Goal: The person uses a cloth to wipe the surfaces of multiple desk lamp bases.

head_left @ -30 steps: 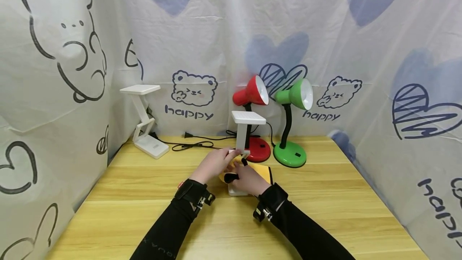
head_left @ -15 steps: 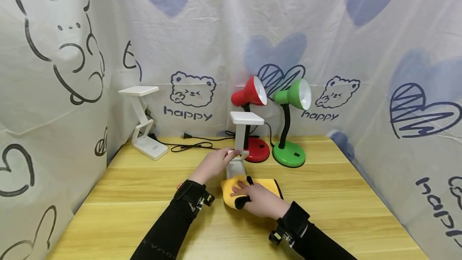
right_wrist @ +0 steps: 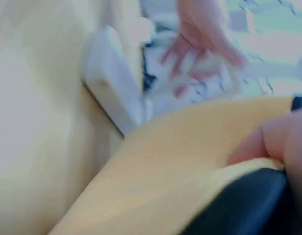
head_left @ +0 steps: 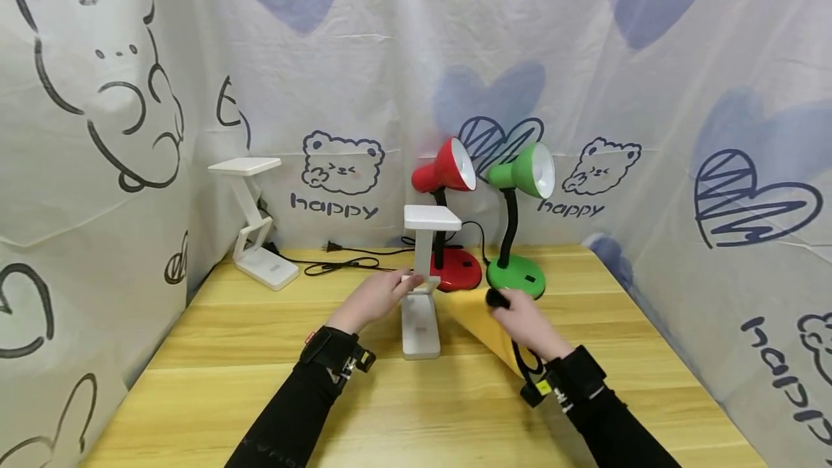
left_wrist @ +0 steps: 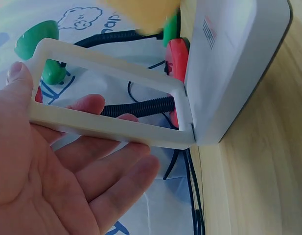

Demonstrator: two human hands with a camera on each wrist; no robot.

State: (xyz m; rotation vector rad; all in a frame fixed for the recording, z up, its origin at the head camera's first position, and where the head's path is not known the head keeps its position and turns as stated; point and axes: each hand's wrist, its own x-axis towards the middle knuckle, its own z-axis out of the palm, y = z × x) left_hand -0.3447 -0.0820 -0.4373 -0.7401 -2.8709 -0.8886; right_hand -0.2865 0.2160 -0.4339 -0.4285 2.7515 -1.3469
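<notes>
A white folding desk lamp (head_left: 420,327) stands upright in the middle of the table, its flat head (head_left: 432,218) raised. My left hand (head_left: 372,300) grips its lower hinged frame. In the left wrist view the thumb lies at the top end of that frame (left_wrist: 111,128), and the fingers reach behind it. To the right of the lamp, my right hand (head_left: 531,322) pinches a yellow cloth (head_left: 484,318) with black edging. The cloth hangs from the fingers, apart from the lamp base. In the right wrist view the cloth (right_wrist: 180,152) is blurred and fills the lower part.
Behind the lamp stand a red desk lamp (head_left: 458,271) and a green desk lamp (head_left: 518,274). Another white folding lamp (head_left: 266,268) is at the back left. Black cords (head_left: 347,264) with a plug lie along the back of the wooden table (head_left: 390,417), against a printed curtain (head_left: 351,78).
My right hand has pulled the yellow cloth off the lamp's base, first toward me, then up and to the right. My left hand keeps its hold on the lamp.
</notes>
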